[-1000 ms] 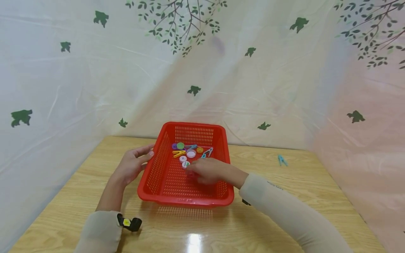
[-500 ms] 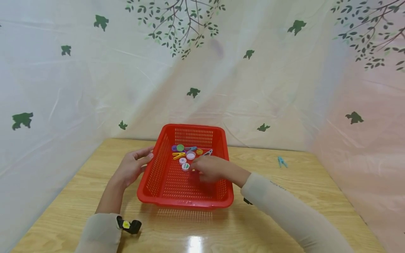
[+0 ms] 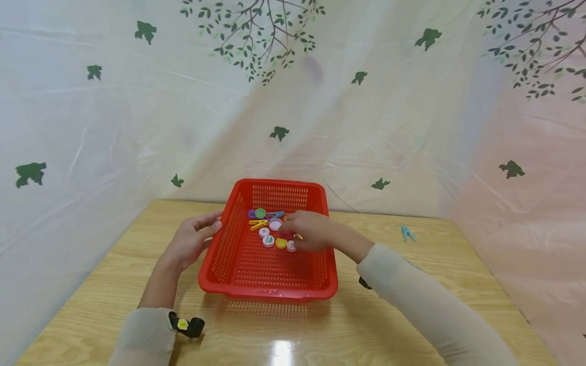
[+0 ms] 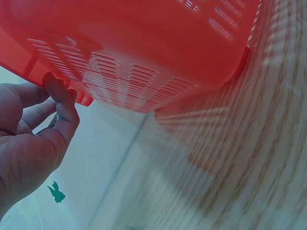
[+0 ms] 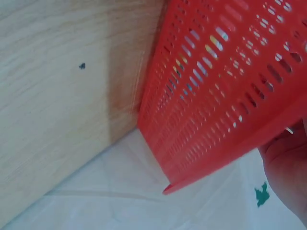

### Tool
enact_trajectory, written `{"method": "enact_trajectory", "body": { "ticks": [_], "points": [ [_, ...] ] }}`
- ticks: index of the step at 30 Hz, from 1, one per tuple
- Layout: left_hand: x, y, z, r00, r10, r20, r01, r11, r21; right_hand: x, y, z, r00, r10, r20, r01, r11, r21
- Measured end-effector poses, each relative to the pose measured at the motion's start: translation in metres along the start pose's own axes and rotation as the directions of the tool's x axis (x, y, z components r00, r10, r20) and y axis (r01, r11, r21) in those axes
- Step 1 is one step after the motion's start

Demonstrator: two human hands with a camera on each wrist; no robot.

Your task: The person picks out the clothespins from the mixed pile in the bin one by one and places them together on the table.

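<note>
My right hand (image 3: 308,231) is inside the red basket (image 3: 238,284), fingers curled over sthg small, cannot tell what, w/ the caps (image 3: 274,239) just left of it at far end, and my left hand (image 3: 189,240), fingers relaxed, rests on the basket's left rim.

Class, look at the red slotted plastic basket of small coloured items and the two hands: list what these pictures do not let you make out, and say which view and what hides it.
- Head view: whether the right hand pinches anything; its own curled fingers cover the items beneath.
- Head view: the markings on the small round caps in the red slotted plastic basket; too small.
- Right wrist view: the items; only colour specks show through the basket wall.
- Left wrist view: the left hand is cut off by the frame edge.
</note>
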State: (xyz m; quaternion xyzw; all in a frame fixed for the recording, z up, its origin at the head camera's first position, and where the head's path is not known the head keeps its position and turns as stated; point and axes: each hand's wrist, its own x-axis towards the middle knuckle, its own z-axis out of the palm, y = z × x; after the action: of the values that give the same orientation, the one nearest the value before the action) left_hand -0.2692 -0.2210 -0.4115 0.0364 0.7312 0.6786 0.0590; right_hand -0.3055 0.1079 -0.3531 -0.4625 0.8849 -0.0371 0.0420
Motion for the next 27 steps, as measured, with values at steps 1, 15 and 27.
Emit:
{"method": "enact_trajectory", "body": {
  "ticks": [1,15,27],
  "points": [
    [0.000,0.000,0.000,1.000,-0.001,-0.003,0.001,1.000,-0.001,0.000,0.001,-0.002,1.000,0.007,-0.008,-0.007,1.000,0.006],
    [0.000,-0.001,-0.001,1.000,0.004,-0.001,-0.004,1.000,0.000,-0.025,0.037,-0.026,0.981,0.081,-0.177,-0.073,0.996,0.048],
    [0.001,-0.002,-0.001,1.000,0.005,0.002,-0.005,1.000,-0.001,-0.054,0.073,-0.025,0.948,0.140,-0.286,-0.124,0.990,0.073]
  ]
}}
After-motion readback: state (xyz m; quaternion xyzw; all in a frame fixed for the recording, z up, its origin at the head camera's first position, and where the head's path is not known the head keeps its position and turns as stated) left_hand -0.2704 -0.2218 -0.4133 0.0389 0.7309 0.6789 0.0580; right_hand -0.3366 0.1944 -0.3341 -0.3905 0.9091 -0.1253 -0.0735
